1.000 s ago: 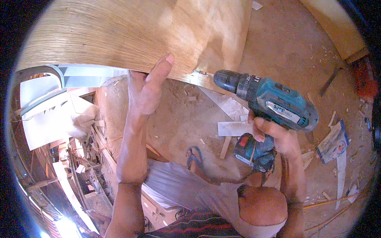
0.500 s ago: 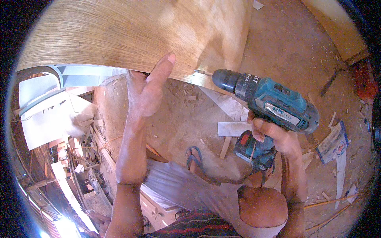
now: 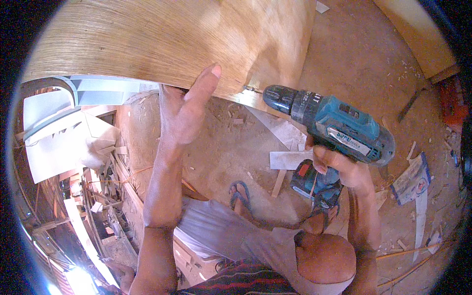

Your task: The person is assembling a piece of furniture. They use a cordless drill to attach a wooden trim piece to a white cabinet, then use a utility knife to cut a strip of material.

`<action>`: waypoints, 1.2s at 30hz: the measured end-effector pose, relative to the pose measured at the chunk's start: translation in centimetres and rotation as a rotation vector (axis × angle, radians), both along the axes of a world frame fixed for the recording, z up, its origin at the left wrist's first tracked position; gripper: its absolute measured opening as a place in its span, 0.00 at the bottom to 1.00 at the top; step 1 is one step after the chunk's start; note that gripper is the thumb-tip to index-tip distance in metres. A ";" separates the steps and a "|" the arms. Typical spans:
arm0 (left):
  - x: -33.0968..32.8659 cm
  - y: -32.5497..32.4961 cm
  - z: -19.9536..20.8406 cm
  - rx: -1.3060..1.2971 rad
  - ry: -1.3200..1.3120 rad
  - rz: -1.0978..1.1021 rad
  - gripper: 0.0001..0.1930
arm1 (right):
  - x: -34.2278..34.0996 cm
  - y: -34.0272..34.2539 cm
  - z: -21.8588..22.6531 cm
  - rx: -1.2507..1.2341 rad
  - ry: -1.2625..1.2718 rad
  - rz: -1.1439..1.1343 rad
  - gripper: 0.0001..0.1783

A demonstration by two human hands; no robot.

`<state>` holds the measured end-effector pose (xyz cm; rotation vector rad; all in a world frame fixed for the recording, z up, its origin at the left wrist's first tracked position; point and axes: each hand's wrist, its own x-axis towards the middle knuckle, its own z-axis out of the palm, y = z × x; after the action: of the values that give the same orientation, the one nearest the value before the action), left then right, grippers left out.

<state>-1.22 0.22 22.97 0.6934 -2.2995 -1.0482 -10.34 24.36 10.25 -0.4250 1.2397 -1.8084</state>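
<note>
A large plywood panel with streaky tan grain fills the upper left. My left hand grips its near edge, thumb lying on the top face; the other fingers are hidden beneath. In my right hand is a teal and black cordless drill, held by its handle and lying on a slant. Its black chuck points left toward the panel, and the thin bit reaches the panel's near edge, right of my thumb. Whether the tip is in the wood, I cannot tell.
Another wooden panel stands at the upper right, with a red object beside it. Scrap wood is heaped at left. Pale offcuts and a blue-edged sheet lie on the dusty floor. An orange cord runs at lower right.
My left thumb and the panel's near edge sit very slightly differently in the picture. The drill keeps almost the same place, its bit still at the panel edge.
</note>
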 end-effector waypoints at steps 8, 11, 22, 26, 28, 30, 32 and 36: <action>-0.1 0.3 -0.1 -0.013 0.028 0.017 0.20 | -0.4 0.0 0.2 0.038 0.035 0.086 0.11; -0.2 0.4 0.2 -0.049 -0.002 0.016 0.20 | -0.8 0.4 0.0 0.114 0.123 0.115 0.10; -0.2 0.2 0.1 -0.024 0.007 0.013 0.22 | -1.6 -0.7 0.0 0.083 0.153 0.098 0.10; -0.2 0.3 -0.3 -0.048 0.020 0.048 0.22 | -1.7 -0.6 0.1 0.085 0.235 0.085 0.10; -0.1 0.4 0.0 -0.023 -0.014 0.060 0.22 | -2.4 -0.4 -0.3 0.061 0.179 0.154 0.15; -0.2 0.5 -0.2 0.033 0.016 0.065 0.22 | -2.8 -1.4 -0.4 -0.088 0.355 0.017 0.22; -0.2 0.4 -0.4 0.055 0.020 0.056 0.22 | -3.0 -1.5 -0.9 -0.146 0.423 0.005 0.27; -0.2 0.6 0.0 0.018 0.001 0.060 0.24 | -3.5 -0.9 -0.9 -0.132 0.438 0.092 0.30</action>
<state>-1.39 0.86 22.98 0.7647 -2.2566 -1.0427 -13.79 23.46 9.39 -0.9774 1.3666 -1.7786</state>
